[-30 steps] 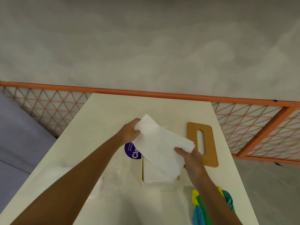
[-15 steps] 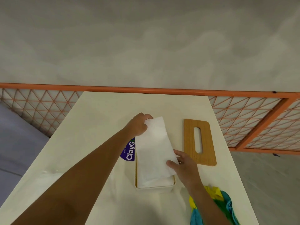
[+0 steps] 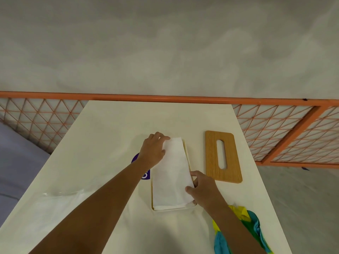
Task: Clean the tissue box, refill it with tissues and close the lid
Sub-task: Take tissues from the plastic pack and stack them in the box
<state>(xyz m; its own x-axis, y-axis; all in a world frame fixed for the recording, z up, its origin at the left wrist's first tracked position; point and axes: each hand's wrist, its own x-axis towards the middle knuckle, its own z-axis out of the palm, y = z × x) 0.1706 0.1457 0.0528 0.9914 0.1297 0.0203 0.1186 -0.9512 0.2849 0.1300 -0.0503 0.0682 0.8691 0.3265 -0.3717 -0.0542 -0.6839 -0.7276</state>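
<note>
White tissues (image 3: 170, 173) now flat in box (image 3: 172, 210) (hands (image 3: 153, 153) (image 3: 203, 189) on opposite corners)

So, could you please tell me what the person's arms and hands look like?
The left forearm and right forearm are bare as far as the frame shows, with no sleeves in view. The left hand and right hand are ungloved, and no ring, watch or wristband shows on either.

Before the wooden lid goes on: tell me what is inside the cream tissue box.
A stack of white tissues fills the cream rectangular tissue box, with the left hand and right hand holding its ends. The box floor beneath is covered.
</note>
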